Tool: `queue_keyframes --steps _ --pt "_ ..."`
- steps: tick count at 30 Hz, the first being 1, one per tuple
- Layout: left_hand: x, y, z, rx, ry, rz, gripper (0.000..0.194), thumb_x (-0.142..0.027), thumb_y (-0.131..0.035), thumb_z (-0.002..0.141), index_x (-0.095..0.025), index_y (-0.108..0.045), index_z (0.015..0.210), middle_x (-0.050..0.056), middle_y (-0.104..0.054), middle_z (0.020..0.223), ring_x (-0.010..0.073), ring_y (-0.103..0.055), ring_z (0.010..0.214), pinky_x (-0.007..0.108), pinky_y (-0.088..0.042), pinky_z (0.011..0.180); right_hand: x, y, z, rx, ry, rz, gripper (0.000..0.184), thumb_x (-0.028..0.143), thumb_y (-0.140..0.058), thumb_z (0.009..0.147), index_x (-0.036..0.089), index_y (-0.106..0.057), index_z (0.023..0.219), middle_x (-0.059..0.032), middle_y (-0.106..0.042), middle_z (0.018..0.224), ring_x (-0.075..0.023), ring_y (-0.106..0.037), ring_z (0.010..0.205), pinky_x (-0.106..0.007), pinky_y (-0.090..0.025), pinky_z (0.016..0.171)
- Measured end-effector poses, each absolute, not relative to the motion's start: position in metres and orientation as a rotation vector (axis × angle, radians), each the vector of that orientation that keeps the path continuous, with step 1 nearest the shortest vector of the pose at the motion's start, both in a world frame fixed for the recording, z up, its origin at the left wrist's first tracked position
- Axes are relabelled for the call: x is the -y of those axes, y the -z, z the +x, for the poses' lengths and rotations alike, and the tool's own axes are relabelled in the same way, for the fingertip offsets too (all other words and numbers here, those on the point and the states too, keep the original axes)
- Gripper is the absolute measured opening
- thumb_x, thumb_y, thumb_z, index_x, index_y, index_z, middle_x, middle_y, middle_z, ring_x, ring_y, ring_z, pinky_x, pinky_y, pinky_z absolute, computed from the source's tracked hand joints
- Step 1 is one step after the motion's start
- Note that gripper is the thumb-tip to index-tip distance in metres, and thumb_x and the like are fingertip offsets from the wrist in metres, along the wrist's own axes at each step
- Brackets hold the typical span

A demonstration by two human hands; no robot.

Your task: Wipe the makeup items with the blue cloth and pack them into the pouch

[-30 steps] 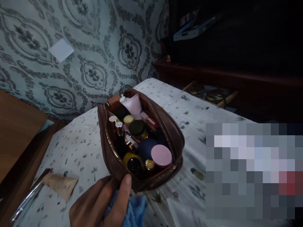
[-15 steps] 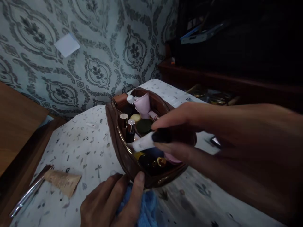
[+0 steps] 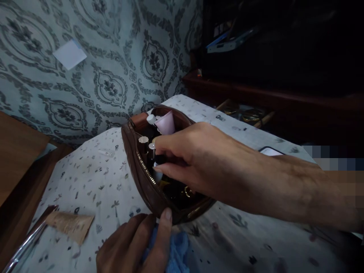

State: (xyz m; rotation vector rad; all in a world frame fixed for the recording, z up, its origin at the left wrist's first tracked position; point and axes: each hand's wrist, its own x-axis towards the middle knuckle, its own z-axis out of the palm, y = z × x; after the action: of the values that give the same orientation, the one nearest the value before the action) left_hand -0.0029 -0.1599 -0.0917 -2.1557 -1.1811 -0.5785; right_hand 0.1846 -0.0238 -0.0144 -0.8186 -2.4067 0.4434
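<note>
Right hand angled down, pinching tube | left hand curled against pouch

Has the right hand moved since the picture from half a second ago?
Yes. Judged against the white square on the patterned wall, the right hand has moved left in the picture, further over the open brown bag.

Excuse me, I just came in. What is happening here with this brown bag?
A person's right hand reaches into the open brown bag, its fingertips closed around a small white item. The left hand has its thumb at the bag's near edge, with a blue cloth partly under that hand. A pink tube stands among other things in the bag, while a tan tube lies outside it on the patterned sheet.
</note>
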Motion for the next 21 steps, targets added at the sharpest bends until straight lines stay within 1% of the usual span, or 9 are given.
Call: queue_keyframes --steps 3,9,15,18,21 --pt "0.16 0.092 -0.002 1.188 0.592 -2.168 0.047 -0.014 -0.048 0.099 -0.017 -0.051 0.146 0.005 -0.075 0.085 0.0143 -0.069 0.074 0.024 -0.05 0.062 0.022 0.011 0.187 2.429 -0.45 -0.794 0.014 0.019 -0.069 0.086 0.018 -0.063 0.073 0.0018 -0.058 0.069 -0.01 -0.053 0.062 -0.024 -0.034 0.053" --pt "0.16 0.095 -0.003 1.184 0.622 -2.175 0.053 -0.01 -0.045 0.099 -0.017 -0.044 0.151 0.005 -0.075 0.084 0.0143 -0.069 0.074 0.024 -0.05 0.061 0.017 0.013 0.188 2.43 -0.491 -0.745 0.01 0.017 -0.064 0.091 0.017 -0.066 0.08 0.002 -0.061 0.073 -0.0095 -0.055 0.066 -0.023 -0.035 0.057" --pt "0.16 0.095 -0.005 1.186 0.584 -2.179 0.053 -0.012 -0.05 0.097 -0.018 -0.046 0.15 0.005 -0.076 0.088 0.0143 -0.072 0.075 0.022 -0.054 0.061 0.01 0.014 0.19 2.415 -0.564 -0.615 0.012 0.011 -0.061 0.09 0.018 -0.069 0.085 0.0027 -0.063 0.079 -0.0097 -0.061 0.076 -0.021 -0.042 0.065" --pt "0.161 0.095 -0.005 1.187 0.594 -2.19 0.054 -0.011 -0.05 0.097 -0.018 -0.045 0.15 0.005 -0.076 0.085 0.014 -0.072 0.074 0.022 -0.053 0.061 0.01 0.014 0.192 2.414 -0.588 -0.557 0.013 0.01 -0.06 0.09 0.02 -0.07 0.089 0.0034 -0.064 0.08 -0.0097 -0.063 0.079 -0.02 -0.045 0.068" --pt "0.16 0.094 -0.004 1.178 0.587 -2.195 0.052 -0.014 -0.049 0.098 -0.016 -0.045 0.15 0.006 -0.076 0.086 0.0141 -0.072 0.074 0.022 -0.054 0.061 0.009 0.012 0.194 2.437 -0.608 -0.507 0.014 0.012 -0.06 0.091 0.021 -0.071 0.091 0.0035 -0.066 0.08 -0.0105 -0.065 0.082 -0.02 -0.047 0.069"
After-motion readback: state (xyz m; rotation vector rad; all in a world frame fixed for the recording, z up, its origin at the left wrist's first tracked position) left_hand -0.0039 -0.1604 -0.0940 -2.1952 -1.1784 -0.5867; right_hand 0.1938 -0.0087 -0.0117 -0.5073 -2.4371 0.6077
